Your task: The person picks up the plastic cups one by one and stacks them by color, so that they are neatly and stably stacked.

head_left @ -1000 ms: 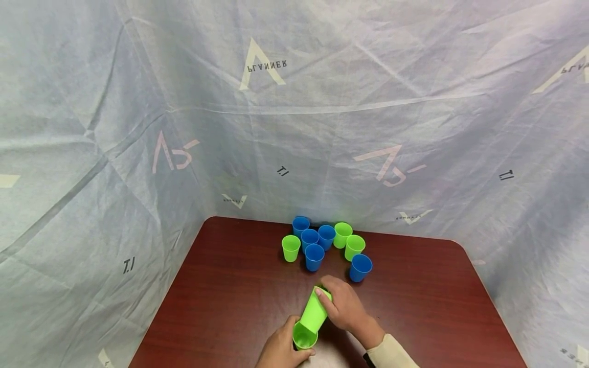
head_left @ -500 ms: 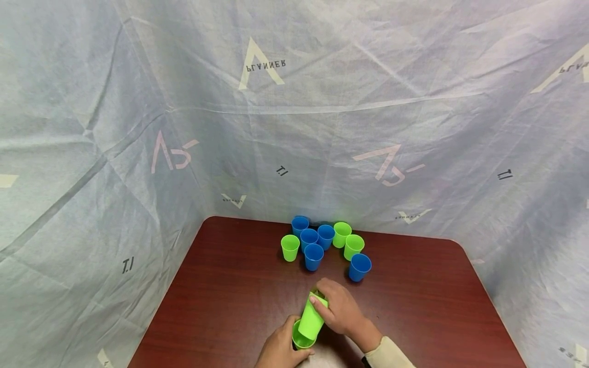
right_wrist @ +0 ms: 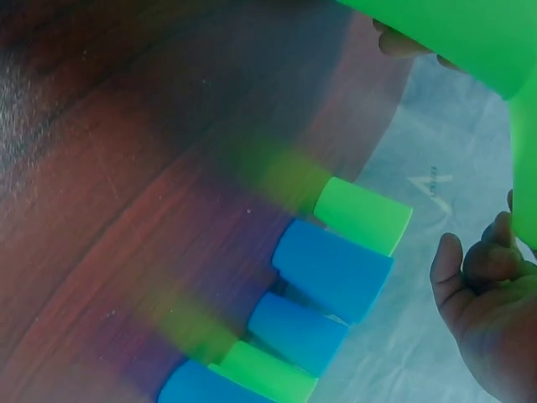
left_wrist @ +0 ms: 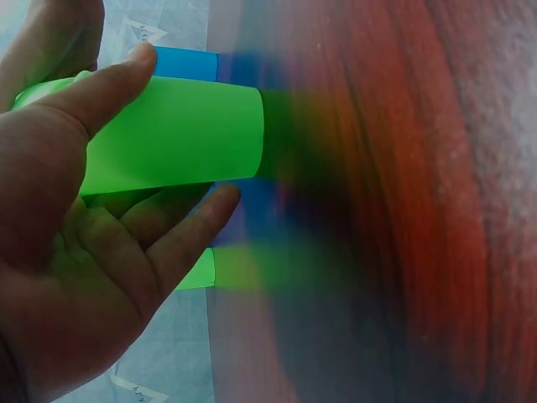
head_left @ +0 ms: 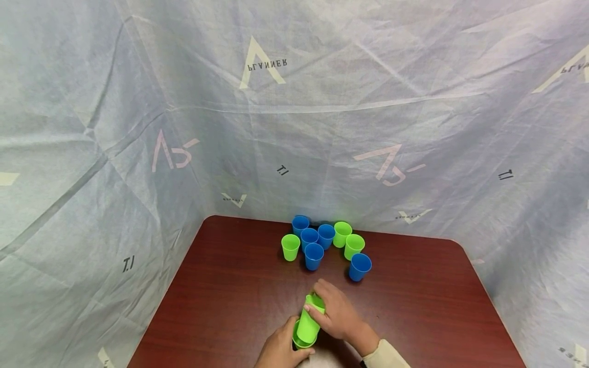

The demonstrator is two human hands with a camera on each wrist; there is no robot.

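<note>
Near the front of the table, my left hand holds a green cup upright, its thumb and fingers around the side. My right hand grips a second green cup by its upper part. This second cup is tilted, and its lower end sits inside the mouth of the left-hand cup. In the right wrist view the two cups meet at an angle at the upper right. Whether anything lies inside either cup is hidden.
On the far half of the brown table stand several blue cups and three green cups. One blue cup stands nearest my right hand. Printed grey cloth hangs behind the table and at both sides.
The right-hand cup has come down and to the left, deeper into the left-hand cup, and is less tilted now. My left hand and the standing cups have stayed in place.
</note>
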